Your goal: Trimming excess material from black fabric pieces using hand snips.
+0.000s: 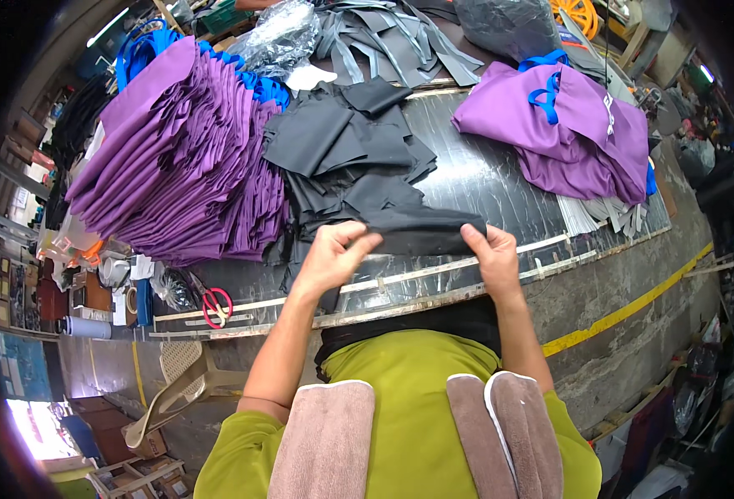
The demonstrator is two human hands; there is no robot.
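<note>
A black piece of fabric [425, 231] stretches between my hands at the near side of the table. My left hand [334, 256] is closed at its left end, thumb against the curled fingers. The right corner is pinched by my right hand [493, 256], thumb on top. Behind it lies a loose pile of black fabric pieces [334, 137], overlapping and creased. A tall stack of folded purple fabric [176, 158] with blue straps [146, 51] leans beside that pile on the left.
Purple fabric with blue straps [567, 125] lies heaped at the table's right, over grey strips [579, 216]. Red-handled scissors [215, 308] lie near the front left edge. Grey strips [392, 41] and a plastic bag [280, 37] are at the back. A beige chair [176, 382] stands left.
</note>
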